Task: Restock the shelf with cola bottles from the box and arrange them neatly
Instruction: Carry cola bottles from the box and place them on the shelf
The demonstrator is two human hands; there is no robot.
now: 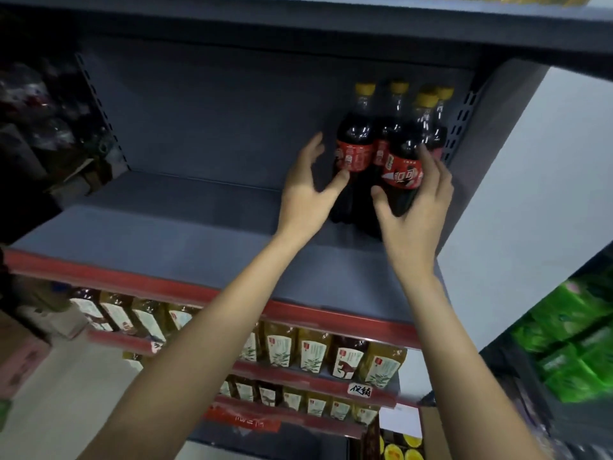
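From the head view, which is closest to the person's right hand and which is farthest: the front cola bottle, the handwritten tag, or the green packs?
1. Front cola bottle, touching the right hand.
2. Green packs, lower right.
3. Handwritten tag, on a lower shelf; close to the packs, so uncertain.

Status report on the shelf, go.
Left hand open, thumb touching the left cola bottle. Right hand gripping the front cola bottle. Four bottles clustered at right end of shelf. Nothing in the way.
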